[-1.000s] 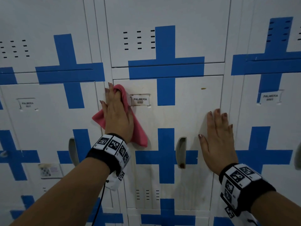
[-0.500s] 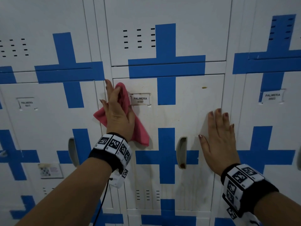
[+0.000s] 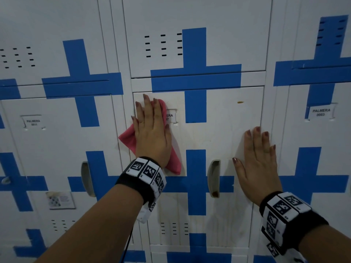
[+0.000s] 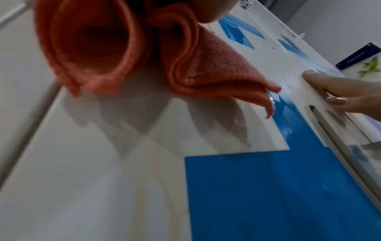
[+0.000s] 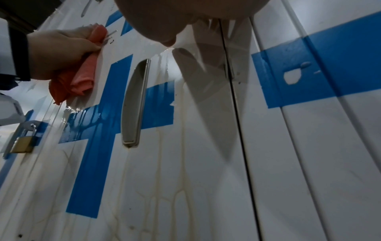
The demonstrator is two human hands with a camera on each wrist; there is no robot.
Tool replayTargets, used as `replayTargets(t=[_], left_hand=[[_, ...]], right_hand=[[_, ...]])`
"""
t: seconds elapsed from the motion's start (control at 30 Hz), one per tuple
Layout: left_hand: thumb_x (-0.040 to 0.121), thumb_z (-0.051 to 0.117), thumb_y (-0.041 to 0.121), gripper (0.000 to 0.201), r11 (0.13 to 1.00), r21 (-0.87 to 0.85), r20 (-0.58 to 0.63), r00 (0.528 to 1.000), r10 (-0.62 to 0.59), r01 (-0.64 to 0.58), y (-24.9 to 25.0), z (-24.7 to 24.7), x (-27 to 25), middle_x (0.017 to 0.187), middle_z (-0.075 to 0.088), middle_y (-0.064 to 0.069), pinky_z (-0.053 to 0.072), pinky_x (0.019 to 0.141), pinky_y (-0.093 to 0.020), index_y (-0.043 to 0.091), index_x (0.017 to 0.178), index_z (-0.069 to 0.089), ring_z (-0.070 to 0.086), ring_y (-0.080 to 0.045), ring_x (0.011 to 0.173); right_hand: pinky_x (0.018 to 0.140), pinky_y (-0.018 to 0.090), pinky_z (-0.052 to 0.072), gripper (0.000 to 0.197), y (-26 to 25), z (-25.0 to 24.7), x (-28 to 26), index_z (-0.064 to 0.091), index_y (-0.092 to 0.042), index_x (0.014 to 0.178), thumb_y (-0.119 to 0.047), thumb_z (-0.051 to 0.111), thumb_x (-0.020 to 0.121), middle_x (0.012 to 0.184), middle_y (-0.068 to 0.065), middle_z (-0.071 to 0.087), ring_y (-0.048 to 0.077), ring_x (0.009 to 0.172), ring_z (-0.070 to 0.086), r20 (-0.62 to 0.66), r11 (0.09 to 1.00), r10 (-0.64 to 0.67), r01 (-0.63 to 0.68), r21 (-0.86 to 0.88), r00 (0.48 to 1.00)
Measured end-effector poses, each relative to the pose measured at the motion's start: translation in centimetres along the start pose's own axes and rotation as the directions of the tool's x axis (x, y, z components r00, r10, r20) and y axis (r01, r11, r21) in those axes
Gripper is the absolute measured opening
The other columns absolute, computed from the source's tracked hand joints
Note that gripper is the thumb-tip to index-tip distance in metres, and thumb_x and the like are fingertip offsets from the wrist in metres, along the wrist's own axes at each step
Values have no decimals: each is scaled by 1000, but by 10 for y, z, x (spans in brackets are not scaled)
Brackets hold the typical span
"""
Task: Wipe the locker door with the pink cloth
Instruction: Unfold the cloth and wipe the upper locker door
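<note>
The white locker door [image 3: 224, 133] with a blue cross fills the middle of the head view. My left hand [image 3: 151, 126] lies flat with straight fingers on the pink cloth [image 3: 129, 139] and presses it against the door's upper left corner, partly covering the name label [image 3: 171, 115]. Folds of the pink cloth [image 4: 115, 48] hang under the palm in the left wrist view. My right hand [image 3: 258, 160] rests flat on the door's right edge, fingers straight, holding nothing. Wet streaks run down the door [image 5: 164, 163] below the recessed handle [image 5: 136, 104].
Neighbouring lockers with blue crosses stand on both sides. A brass padlock [image 5: 21, 143] hangs on the locker to the left. A small orange spot [image 3: 240, 102] marks the door's upper right. A sticker [image 3: 60, 199] sits on the lower left locker.
My left hand has slid the pink cloth a little to the right, onto the door's upper left corner and over part of the label. The right hand has stayed in place.
</note>
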State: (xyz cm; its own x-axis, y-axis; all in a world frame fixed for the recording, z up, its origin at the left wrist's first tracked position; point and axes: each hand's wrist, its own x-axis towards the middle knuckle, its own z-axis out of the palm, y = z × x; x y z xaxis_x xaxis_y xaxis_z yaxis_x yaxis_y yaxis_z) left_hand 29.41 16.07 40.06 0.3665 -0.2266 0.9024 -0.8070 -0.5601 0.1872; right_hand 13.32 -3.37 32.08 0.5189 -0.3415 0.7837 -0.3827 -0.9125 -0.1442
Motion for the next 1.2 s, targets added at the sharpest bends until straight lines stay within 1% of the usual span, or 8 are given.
replayTargets(t=[0.2, 0.37, 0.5, 0.63, 0.8, 0.93, 1.03, 1.2], left_hand=[[97, 23, 19, 60, 997, -9, 31, 996, 82, -82, -2, 9, -9, 152, -23, 1, -22, 110, -29, 18, 146, -12, -23, -14, 139], [93, 34, 6, 69, 997, -76, -37, 999, -7, 4, -4, 8, -7, 152, -20, 0, -14, 114, -34, 15, 147, -9, -17, -18, 142], [95, 33, 9, 65, 987, -113, -60, 991, -123, 115, -13, 0, -1, 156, -14, -10, -7, 116, -39, 8, 149, -2, -11, -26, 144], [97, 32, 13, 61, 983, -109, -69, 985, -155, 147, -17, -5, 5, 157, -12, -13, -6, 116, -41, 7, 149, 0, -10, -28, 144], [96, 31, 12, 63, 995, -46, -27, 995, -95, 93, -9, -6, 10, 157, -14, -10, -8, 115, -42, 10, 150, -1, -12, -29, 144], [98, 27, 15, 61, 1000, -2, 22, 1000, 2, -2, 1, -5, 13, 156, -18, -6, -15, 113, -37, 14, 150, -5, -19, -23, 142], [100, 24, 20, 60, 995, 5, 110, 989, 100, -101, 11, -2, 13, 152, -26, 0, -20, 110, -36, 16, 149, -9, -27, -17, 137], [98, 24, 25, 61, 982, 12, 157, 970, 186, -190, 13, -3, 12, 148, -31, 3, -19, 110, -37, 21, 142, -19, -29, -16, 136]], right_hand=[[114, 32, -15, 69, 1, 0, 0, -14, -19, 149, -45, 18, 93, 155, 0, -22, 19, 143, -18, 6, 1000, -3, 3, -5, 1000], [114, 32, -14, 69, 3, -1, 0, -13, -19, 149, -45, 18, 93, 155, 0, -22, 19, 143, -18, 15, 1000, -9, 9, -11, 1000], [114, 31, -15, 70, 3, -1, 0, -15, -19, 148, -46, 18, 93, 155, 0, -24, 19, 143, -18, 22, 1000, -9, 10, -22, 1000], [113, 31, -15, 70, 3, -2, 0, -16, -18, 148, -47, 16, 93, 155, 0, -25, 19, 142, -19, 32, 1000, -10, 11, -25, 999], [113, 30, -18, 69, 3, -2, 0, -18, -20, 147, -46, 16, 93, 154, 0, -26, 19, 142, -21, 37, 1000, -19, 19, -20, 999], [113, 30, -18, 69, 4, -2, 0, -16, -19, 148, -45, 17, 93, 154, 0, -25, 19, 142, -20, 41, 1000, -18, 19, -15, 999], [113, 31, -17, 69, 3, -2, 0, -15, -18, 148, -45, 17, 93, 154, 1, -25, 19, 142, -19, 40, 1000, -18, 19, -13, 999], [113, 30, -18, 69, 3, -3, -1, -19, -21, 147, -45, 16, 93, 154, -1, -26, 18, 142, -20, 47, 1000, -18, 18, -6, 999]])
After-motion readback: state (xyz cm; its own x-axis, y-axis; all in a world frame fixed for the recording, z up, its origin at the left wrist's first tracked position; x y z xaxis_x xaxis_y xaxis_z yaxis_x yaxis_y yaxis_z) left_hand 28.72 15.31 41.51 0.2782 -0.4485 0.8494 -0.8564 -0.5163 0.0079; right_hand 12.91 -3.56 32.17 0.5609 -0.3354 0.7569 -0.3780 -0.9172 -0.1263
